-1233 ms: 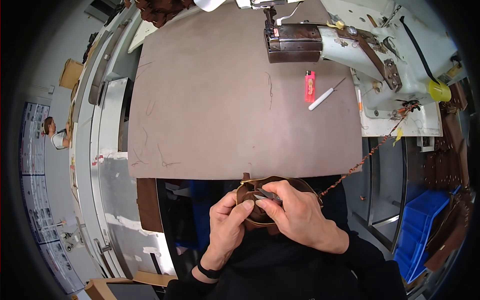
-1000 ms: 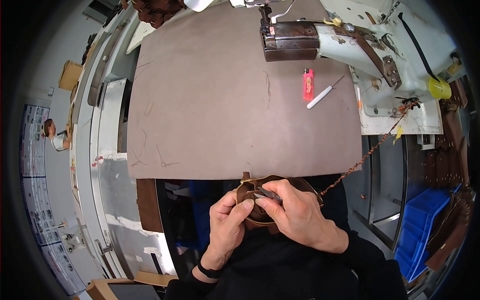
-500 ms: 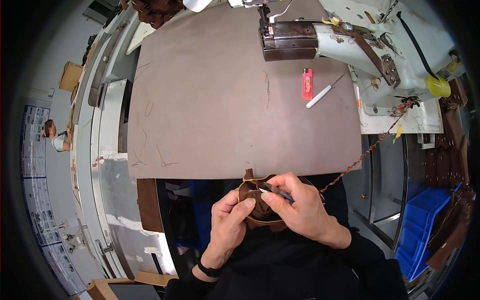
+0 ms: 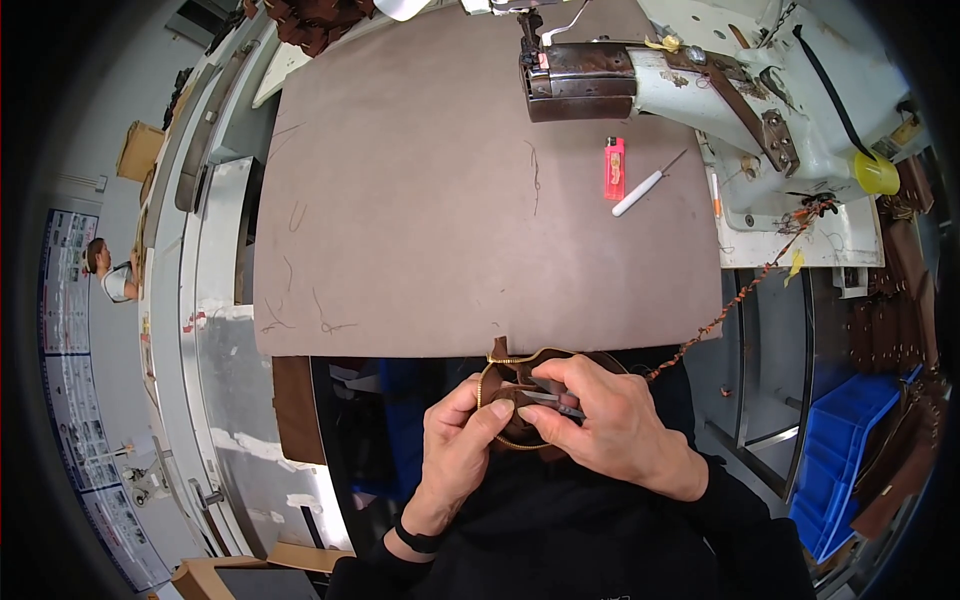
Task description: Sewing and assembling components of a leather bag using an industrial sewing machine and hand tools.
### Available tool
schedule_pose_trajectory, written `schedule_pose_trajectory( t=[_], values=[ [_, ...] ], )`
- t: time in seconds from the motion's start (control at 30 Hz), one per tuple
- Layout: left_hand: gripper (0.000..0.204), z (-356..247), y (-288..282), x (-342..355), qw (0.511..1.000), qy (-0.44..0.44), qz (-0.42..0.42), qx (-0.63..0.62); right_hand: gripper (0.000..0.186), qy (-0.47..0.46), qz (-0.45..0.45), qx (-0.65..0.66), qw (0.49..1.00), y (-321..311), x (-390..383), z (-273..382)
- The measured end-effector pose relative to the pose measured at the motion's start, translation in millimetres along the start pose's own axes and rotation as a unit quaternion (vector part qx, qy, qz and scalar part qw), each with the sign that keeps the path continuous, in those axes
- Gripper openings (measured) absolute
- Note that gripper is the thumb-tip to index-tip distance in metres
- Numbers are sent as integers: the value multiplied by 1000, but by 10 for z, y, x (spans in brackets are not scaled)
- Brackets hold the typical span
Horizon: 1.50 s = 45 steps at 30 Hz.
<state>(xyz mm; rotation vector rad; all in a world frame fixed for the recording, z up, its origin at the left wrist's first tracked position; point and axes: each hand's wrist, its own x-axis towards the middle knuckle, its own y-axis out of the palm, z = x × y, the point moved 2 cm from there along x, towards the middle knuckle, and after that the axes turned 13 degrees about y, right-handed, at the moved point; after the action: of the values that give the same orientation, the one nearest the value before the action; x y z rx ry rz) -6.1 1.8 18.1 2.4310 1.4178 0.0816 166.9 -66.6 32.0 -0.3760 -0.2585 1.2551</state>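
A brown pouch (image 4: 513, 436) with a gold-toothed zipper (image 4: 484, 388) lies open at the table's near edge, close to my body. My left hand (image 4: 452, 445) pinches its brown material between thumb and fingers at the left side. Small thread snips (image 4: 546, 399) are gripped in my right hand (image 4: 628, 428), blades pointing left into the pouch opening beside my left thumb. The two blades show slightly apart. My right hand covers the handle and much of the pouch's right side.
A grey-brown table mat (image 4: 420, 220) carries loose threads, a pink lighter (image 4: 614, 170) and a white-handled pointed tool (image 4: 638, 194). A sewing machine arm (image 4: 590, 82) reaches in from the right. Twisted orange-brown thread (image 4: 735, 305) hangs down beside a blue crate (image 4: 845, 455). Another person (image 4: 118, 272) is far left.
The snips have turned in my right hand and now point more straight left, with both blades showing. My right fingers have shifted slightly; my left hand keeps its pinch on the pouch.
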Motion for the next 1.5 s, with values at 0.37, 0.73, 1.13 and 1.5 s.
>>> schedule_pose_trajectory(
  t=[0.37, 0.73, 1.13, 1.5],
  values=[
    [12, 28, 12, -5, 999, 8, 24, 35, 31, -75, -9, -53, 996, -82, 98, 0],
    [17, 47, 13, 23, 998, -45, 15, -33, 23, -64, 55, -99, 992, -303, 87, -77],
    [19, 45, 51, 52, 997, -29, 46, -47, 19, -136, 31, -122, 983, -295, 110, -28],
    [19, 58, 64, 68, 996, -63, 43, -49, 19, -153, 10, -157, 976, -270, 95, -45]
  ],
)
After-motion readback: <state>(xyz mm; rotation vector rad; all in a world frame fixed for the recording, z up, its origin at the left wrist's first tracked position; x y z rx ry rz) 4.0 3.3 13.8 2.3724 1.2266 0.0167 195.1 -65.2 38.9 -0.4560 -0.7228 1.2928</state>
